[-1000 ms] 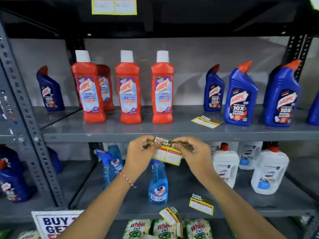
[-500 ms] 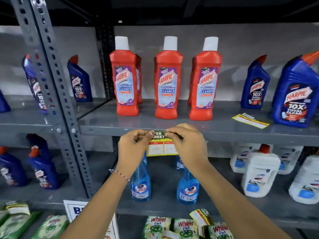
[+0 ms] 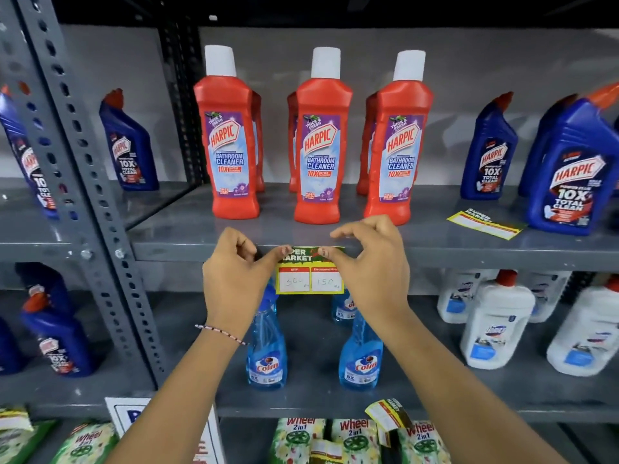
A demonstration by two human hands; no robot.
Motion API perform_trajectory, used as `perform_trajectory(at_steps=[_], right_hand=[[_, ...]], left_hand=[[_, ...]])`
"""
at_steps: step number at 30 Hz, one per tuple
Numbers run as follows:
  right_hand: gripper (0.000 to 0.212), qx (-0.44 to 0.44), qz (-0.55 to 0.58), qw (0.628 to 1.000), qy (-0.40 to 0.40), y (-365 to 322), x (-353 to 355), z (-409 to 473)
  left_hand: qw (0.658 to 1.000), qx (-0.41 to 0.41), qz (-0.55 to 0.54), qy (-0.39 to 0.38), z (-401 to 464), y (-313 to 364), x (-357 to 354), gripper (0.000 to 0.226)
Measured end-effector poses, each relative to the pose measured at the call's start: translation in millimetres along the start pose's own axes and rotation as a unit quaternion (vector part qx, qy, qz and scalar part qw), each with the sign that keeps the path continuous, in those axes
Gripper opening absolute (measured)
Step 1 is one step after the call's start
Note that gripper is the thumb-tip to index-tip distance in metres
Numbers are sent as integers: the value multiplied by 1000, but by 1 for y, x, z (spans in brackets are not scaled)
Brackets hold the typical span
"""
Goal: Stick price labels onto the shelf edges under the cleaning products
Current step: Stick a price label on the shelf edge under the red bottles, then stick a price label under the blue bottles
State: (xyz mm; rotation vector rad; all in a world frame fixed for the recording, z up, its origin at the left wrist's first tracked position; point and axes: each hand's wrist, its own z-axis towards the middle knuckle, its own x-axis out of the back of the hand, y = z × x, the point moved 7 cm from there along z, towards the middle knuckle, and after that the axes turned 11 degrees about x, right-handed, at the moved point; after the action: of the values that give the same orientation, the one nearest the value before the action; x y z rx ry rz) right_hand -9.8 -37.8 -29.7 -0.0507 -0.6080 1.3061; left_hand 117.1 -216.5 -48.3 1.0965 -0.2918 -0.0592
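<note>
Label sits on the front edge of the grey shelf, directly under the middle one of three red Harpic bottles. Its green top strip lies against the shelf edge, and its yellow lower part with two white price boxes hangs below the edge, in front of the blue Colin sprays on the shelf beneath. Left hand presses a fingertip on the label's top left corner, with the other fingers curled in. Right hand presses the top right corner with the thumb, while its other fingers are spread apart and arched over the shelf edge without closing on anything. A beaded thread circles the left wrist. Another yellow label lies flat on top of the same shelf, to the right, just beside a blue Harpic bottle. A curled label rests at the front of the lower shelf, above the Wheel packs. White bottles stand on the lower shelf at right
</note>
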Motion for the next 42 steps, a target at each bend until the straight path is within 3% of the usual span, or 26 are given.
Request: perform_trajectory(at_steps=[5,8,11,14,18,21,24,26,28,30,33,36,38,42], right_hand=[[22,8,3,1000,-2,12,25,-1],[19,0,-12,999,49,46,66,4],[23,-51,-102,992,45,100,108,15],[30,-134,-210,968,-41,160,139,27],[50,-181,-224,949,-127,201,154,33],[48,-152,-241,950,-125,205,152,34],[43,-137,-238,956,-103,207,151,32],[41,-136,-222,962,-84,208,152,31],[43,-135,-203,968,-64,208,152,30],[43,-125,-160,979,-35,208,153,28],[45,-141,42,987,57,208,170,21],[49,-181,268,937,134,217,202,12],[42,-176,344,914,123,223,222,9],[28,-172,331,925,71,253,257,-9]], left_hand=[[984,-175,-5,-7,-22,42,-11,27],[971,-212,-60,-89,-46,79,-47,30],[945,-156,-112,-265,-69,115,-121,30],[911,-78,-85,-395,-81,138,-210,22],[912,-11,11,-411,-75,152,-293,32],[905,-21,129,-404,-69,160,-326,34],[900,-25,147,-411,-71,167,-340,28],[903,-19,133,-409,-72,166,-342,28],[906,46,25,-419,-70,161,-339,13],[899,87,-57,-425,-70,158,-327,20],[891,82,-90,-437,-81,163,-310,16],[891,61,-86,-441,-108,174,-296,4],[895,27,-58,-442,-135,182,-292,3],[894,-36,-39,-444,-193,205,-304,11]])
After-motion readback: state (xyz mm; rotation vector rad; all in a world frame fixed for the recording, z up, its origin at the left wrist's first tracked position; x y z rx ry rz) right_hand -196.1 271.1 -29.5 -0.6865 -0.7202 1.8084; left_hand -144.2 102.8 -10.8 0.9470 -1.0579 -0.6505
